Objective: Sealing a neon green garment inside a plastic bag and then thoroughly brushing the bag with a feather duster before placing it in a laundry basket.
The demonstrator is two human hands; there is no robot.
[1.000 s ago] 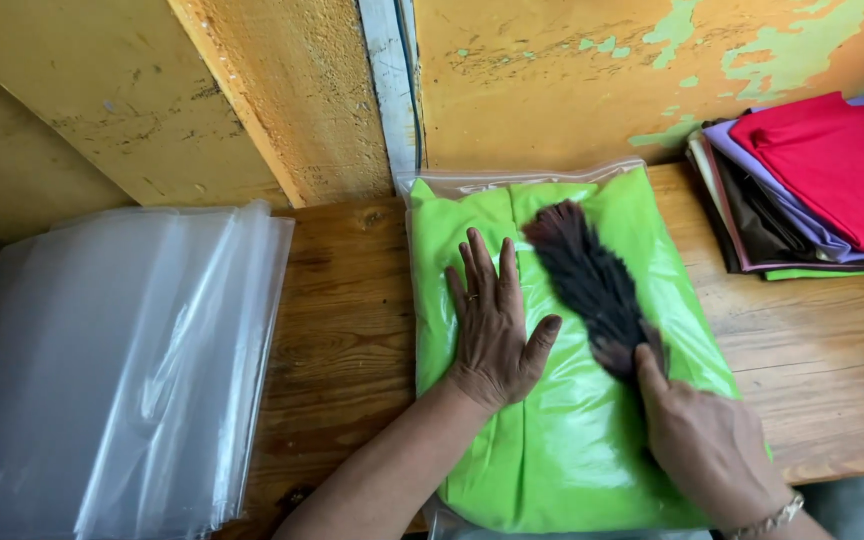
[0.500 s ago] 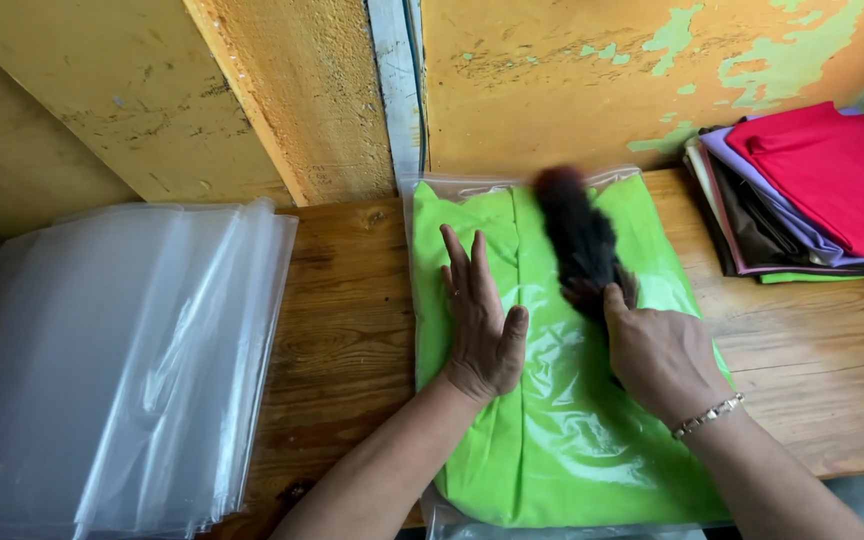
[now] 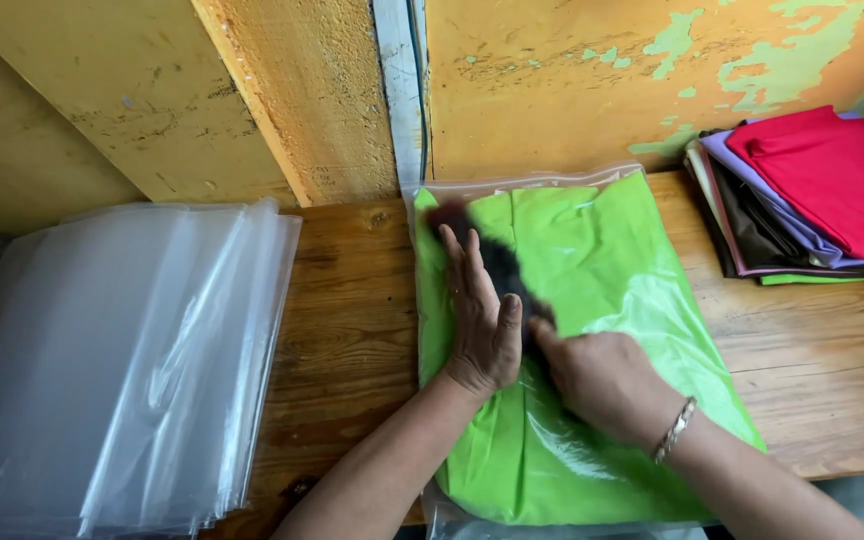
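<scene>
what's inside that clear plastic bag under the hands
A folded bright green garment fills the clear bag. The left hand, right hand and a dark brush cover its middle, so that part is hidden.

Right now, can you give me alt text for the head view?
Left hand presses flat on a bagged green garment on a wooden table while the right hand holds a dark brush on it. Clear bags lie left, folded fabrics right.
</scene>
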